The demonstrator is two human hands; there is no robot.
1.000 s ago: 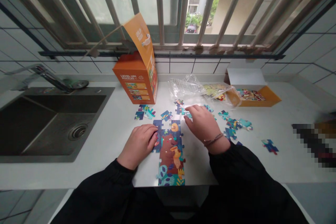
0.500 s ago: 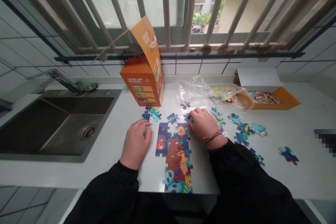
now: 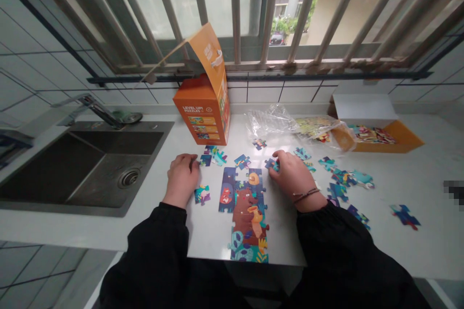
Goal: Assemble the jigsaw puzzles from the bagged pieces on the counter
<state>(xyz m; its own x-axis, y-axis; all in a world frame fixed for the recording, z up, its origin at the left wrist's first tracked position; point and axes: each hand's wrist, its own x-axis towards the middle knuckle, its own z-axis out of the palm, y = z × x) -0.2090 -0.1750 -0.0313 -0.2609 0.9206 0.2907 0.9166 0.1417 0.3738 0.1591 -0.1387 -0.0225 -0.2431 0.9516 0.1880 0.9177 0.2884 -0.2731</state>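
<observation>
A partly joined jigsaw puzzle (image 3: 248, 217) with a brown bear and a yellow horn lies on the counter between my hands. To its left, my left hand (image 3: 182, 179) rests with loosely curled fingers and a gap between thumb and forefinger, and I see nothing held. Its fingertips are near a dark blue puzzle piece (image 3: 205, 160). A teal and purple piece (image 3: 202, 194) lies beside that hand's wrist. At the puzzle's upper right, my right hand (image 3: 295, 176) has thumb and fingers around a blue-teal puzzle piece (image 3: 275, 165), partly hidden by them.
Several loose pieces (image 3: 339, 190) spread across the right side. An orange puzzle box (image 3: 203, 118) stands behind, with a clear plastic bag (image 3: 270, 120) to its right. A yellow open box (image 3: 406, 141) holds more pieces. The sink (image 3: 97, 164) is at the left.
My left hand has moved up and left, uncovering the teal and purple piece beside it. My right hand has shifted slightly right from the puzzle. The view has turned a little.
</observation>
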